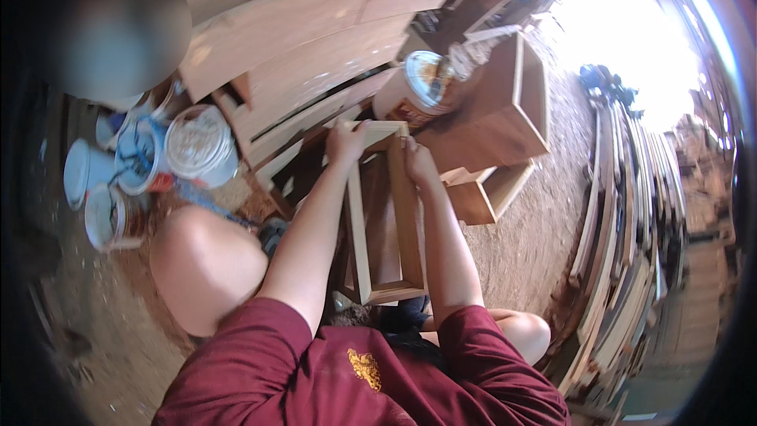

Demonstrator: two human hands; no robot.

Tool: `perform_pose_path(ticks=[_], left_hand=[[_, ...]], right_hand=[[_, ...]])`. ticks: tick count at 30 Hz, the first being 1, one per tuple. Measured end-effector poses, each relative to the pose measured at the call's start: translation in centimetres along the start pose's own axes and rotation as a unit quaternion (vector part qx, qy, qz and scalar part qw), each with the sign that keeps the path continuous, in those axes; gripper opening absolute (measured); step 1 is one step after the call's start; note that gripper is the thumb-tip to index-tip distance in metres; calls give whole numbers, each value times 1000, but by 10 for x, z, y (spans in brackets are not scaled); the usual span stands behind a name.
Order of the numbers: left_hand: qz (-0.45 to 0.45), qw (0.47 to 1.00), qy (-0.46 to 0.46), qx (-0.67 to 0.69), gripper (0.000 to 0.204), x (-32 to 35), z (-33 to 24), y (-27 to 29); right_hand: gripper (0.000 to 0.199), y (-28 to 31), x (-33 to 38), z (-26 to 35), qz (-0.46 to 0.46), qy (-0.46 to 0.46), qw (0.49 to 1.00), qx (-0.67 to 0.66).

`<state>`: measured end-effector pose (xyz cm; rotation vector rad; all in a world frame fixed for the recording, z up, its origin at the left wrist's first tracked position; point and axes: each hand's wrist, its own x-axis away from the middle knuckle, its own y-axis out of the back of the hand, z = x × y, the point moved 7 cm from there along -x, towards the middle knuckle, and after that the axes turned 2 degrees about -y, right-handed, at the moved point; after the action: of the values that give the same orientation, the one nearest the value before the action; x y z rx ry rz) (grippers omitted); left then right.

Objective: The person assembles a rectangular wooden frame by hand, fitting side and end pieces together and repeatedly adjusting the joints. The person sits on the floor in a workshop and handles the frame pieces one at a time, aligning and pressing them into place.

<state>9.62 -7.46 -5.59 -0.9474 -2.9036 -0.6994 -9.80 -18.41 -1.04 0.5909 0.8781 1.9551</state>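
I read the step as two-handed steadying of the wooden frame (357, 229), its far end near the white bucket (392, 99); left hand (346, 142) grips the far-left corner, right hand (418, 162) the far-right; repositioning calls for matched grips.

I can read no text: markings on the bucket (400, 98) and my shirt's (311, 379) yellow emblem (365, 369) are illegible.
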Motion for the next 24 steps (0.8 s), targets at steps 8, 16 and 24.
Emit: perform_pose_path(ticks=[8, 16, 24], left_hand=[[-1, 998, 39, 56, 64, 4, 14, 6], [31, 998, 49, 17, 65, 10, -6, 4], [6, 998, 61, 28, 64, 7, 12, 18]], right_hand=[[61, -7, 60, -26, 91, -82, 991, -43], [74, -4, -27, -10, 44, -70, 995, -56], [69, -5, 65, 2, 97, -97, 990, -40]])
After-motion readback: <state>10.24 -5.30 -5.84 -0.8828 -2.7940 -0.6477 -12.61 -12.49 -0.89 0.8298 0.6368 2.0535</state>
